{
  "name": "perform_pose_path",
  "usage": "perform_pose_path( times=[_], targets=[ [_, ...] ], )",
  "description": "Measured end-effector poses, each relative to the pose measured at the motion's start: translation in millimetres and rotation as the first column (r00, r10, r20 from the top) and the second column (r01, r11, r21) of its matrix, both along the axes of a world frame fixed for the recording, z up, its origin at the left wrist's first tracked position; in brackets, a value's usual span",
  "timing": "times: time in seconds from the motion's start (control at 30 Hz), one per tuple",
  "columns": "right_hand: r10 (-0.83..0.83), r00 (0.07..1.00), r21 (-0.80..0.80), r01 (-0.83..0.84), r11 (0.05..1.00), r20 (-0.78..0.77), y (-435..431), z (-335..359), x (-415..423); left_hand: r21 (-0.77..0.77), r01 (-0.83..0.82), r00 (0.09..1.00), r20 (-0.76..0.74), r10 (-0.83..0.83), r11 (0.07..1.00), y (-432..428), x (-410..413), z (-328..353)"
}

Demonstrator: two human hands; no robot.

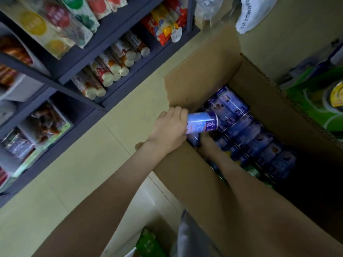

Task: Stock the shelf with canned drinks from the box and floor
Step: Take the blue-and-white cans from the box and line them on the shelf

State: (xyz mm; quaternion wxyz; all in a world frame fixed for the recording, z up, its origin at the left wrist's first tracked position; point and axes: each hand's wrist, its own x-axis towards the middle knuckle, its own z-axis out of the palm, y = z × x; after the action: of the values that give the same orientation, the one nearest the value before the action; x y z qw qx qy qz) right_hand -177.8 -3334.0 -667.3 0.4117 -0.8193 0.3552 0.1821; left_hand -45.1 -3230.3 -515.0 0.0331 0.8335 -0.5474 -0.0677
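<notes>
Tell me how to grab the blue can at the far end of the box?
Wrap fingers round the curved middle of the blue can, coming down through the open top of the cardboard box. It lies on its side, packed against other cans, so probably only its upper curve is free. The left hand grips the held can round its side likewise.

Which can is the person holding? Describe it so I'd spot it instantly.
Find the big open cardboard box on the floor, right of the shelves, packed with rows of blue cans. At its left edge the left hand grips one can. It alone sits above the rows, lying sideways, its pale label brighter than the rest.
</notes>
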Motion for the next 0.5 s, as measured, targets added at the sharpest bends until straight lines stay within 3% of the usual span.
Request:
perform_pose_path(
  times=[0.1,0.23,0.37,0.5],
  targets=[
    [-0.009,1.0,-0.055,0.01,0.998,0.013,-8,24,-7,0.013,-0.178,0.966,-0.188,0.177,0.984,-1,-1,14],
    [-0.081,0.994,0.01,0.08,0.997,0.07,-24,96,-33,0.057,-0.387,0.833,-0.405,0.376,0.92,-7,-10,47],
    [-0.227,0.961,0.093,0.215,0.972,0.155,-49,191,-78,0.093,-0.394,0.673,-0.648,0.357,0.914,-24,-31,92],
    [-0.416,0.833,0.12,0.401,0.908,0.364,-71,282,-130,0.075,-0.311,0.354,-0.916,0.189,0.947,-49,-78,145]
  ],
)
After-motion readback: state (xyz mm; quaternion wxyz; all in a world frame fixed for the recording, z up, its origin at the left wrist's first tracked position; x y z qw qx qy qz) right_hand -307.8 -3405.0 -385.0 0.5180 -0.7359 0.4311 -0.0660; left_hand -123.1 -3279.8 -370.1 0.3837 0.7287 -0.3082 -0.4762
